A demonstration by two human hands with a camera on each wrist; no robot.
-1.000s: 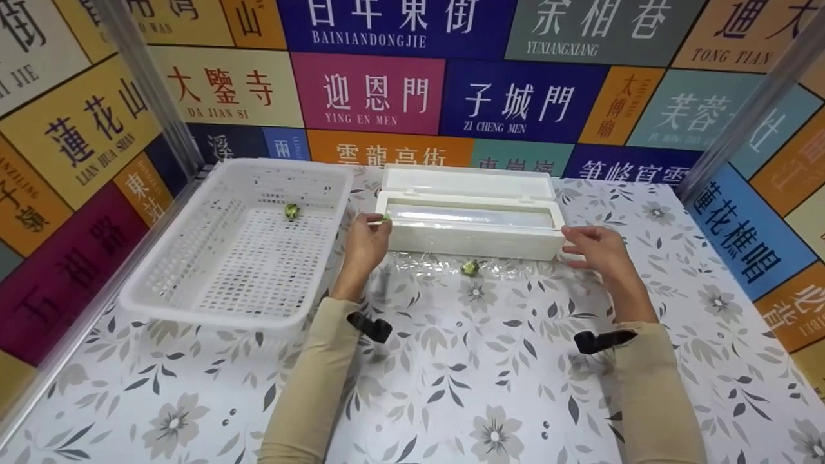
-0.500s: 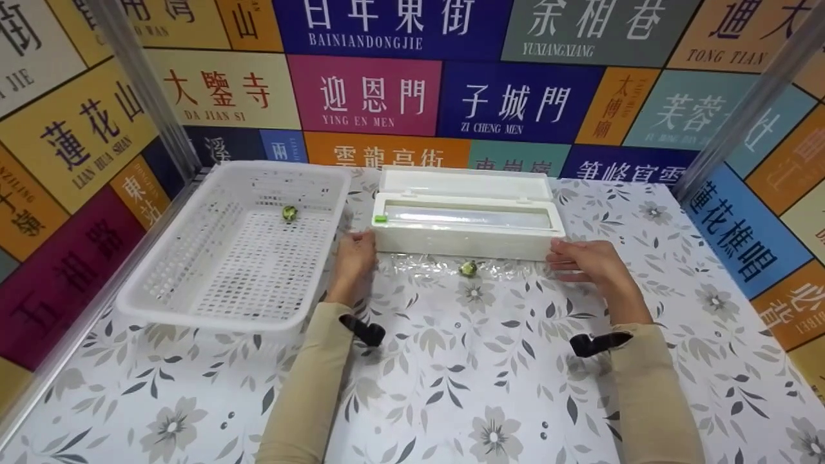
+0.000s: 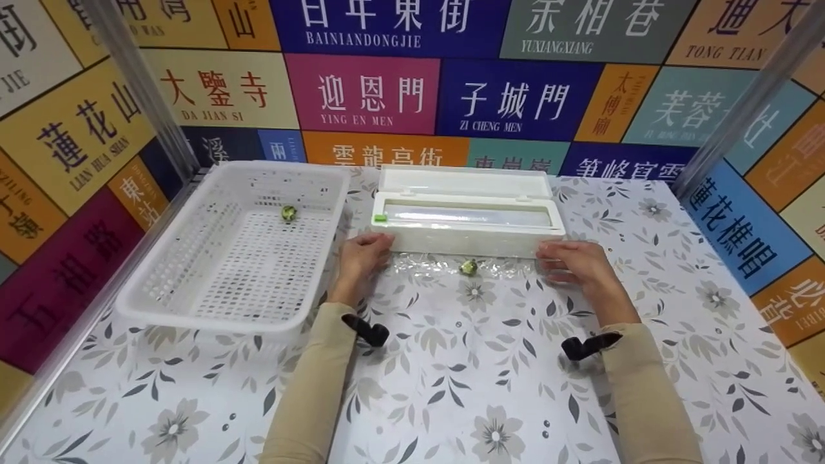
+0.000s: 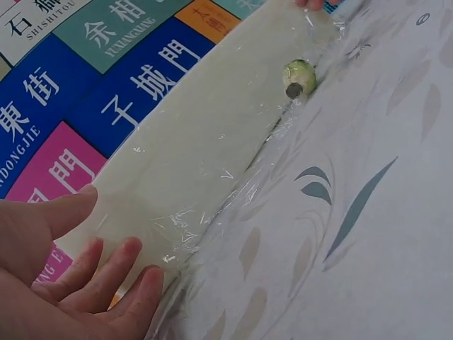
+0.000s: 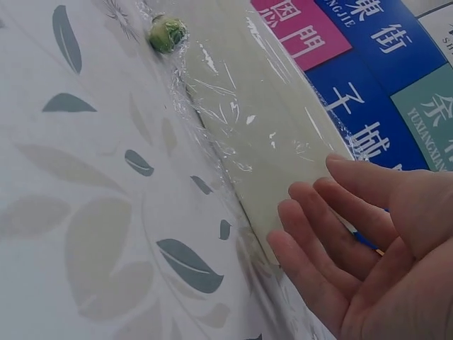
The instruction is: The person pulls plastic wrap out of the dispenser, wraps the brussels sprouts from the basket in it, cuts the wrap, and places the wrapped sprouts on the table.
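Note:
A white cling film box (image 3: pixel 477 245) stands on the table with its lid raised and the film roll (image 3: pixel 470 216) inside. Clear cling film (image 3: pixel 425 263) hangs down its front and lies crumpled on the cloth. On this film, at the foot of the box, sits a Brussels sprout (image 3: pixel 468 267), its cut stem showing in the left wrist view. My left hand (image 3: pixel 362 261) is at the box's front left corner, thumb (image 4: pixel 78 209) apart from loosely bent fingers. Likewise my right hand (image 3: pixel 580 265) is at the front right corner, fingers (image 5: pixel 311 234) spread beside the film.
A white perforated basket (image 3: pixel 129 306) stands to the left, with another Brussels sprout (image 3: pixel 288 212) in it. A green slider (image 3: pixel 381 218) sits on the box's left rim. Colourful sign panels (image 3: pixel 361 96) wall the back and sides of the flower-patterned table (image 3: pixel 438 386).
My left hand has left the green slider and come down to the box's front left. My right hand has moved down and left along the box front. Box and sprouts have stayed put.

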